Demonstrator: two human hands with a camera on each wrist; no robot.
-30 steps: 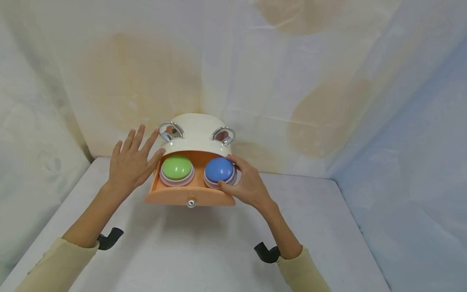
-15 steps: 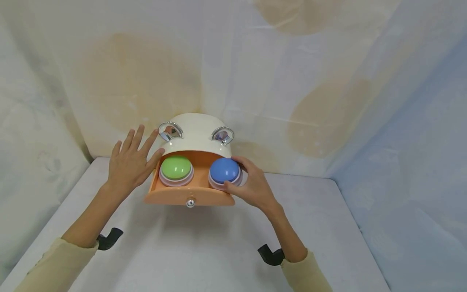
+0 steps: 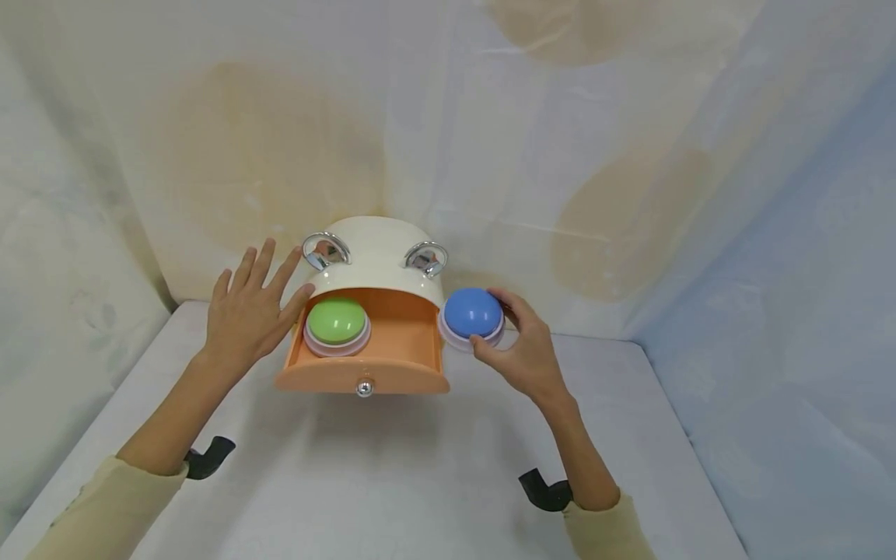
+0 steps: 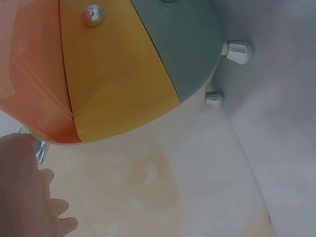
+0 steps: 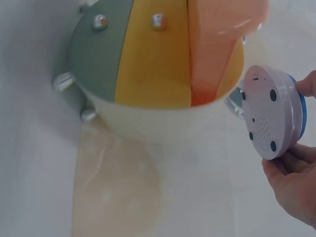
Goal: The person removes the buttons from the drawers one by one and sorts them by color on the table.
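Blue and domed on top, with a white plastic base, the round push-button light (image 3: 473,317) sits pinched in the right hand (image 3: 523,354), thumb on the near rim and fingers curled over the far side; it is lifted clear of the drawer and hangs just beside the drawer's right edge, above the white cloth-covered tabletop (image 3: 420,482). The right wrist view shows the flat white underside (image 5: 270,114) with small holes and dark round feet, held on edge between thumb and fingertips (image 5: 307,85). The left hand (image 3: 252,311) lies flat with its fingers spread against the left side of the cream-coloured round cabinet (image 3: 378,253), thumb touching its front lip, steadying it and gripping nothing. Pulled out below is the orange plastic drawer (image 3: 364,372) with its small silver ball knob (image 3: 364,388); the right half is bare and the matching green-domed push-button (image 3: 337,323) remains in the left half. From beneath, the wrist cameras show further yellow (image 5: 158,59) and grey-green (image 5: 101,59) drawer fronts with silver knobs. By my reading, the step in hand is carrying the blue button out of the drawer; the next move calls for a steady sideways carry clear of the cabinet wall and a level set-down on its feet. No brand or readable writing shows; there may be a tiny mark near the underside's rim, too small to read.
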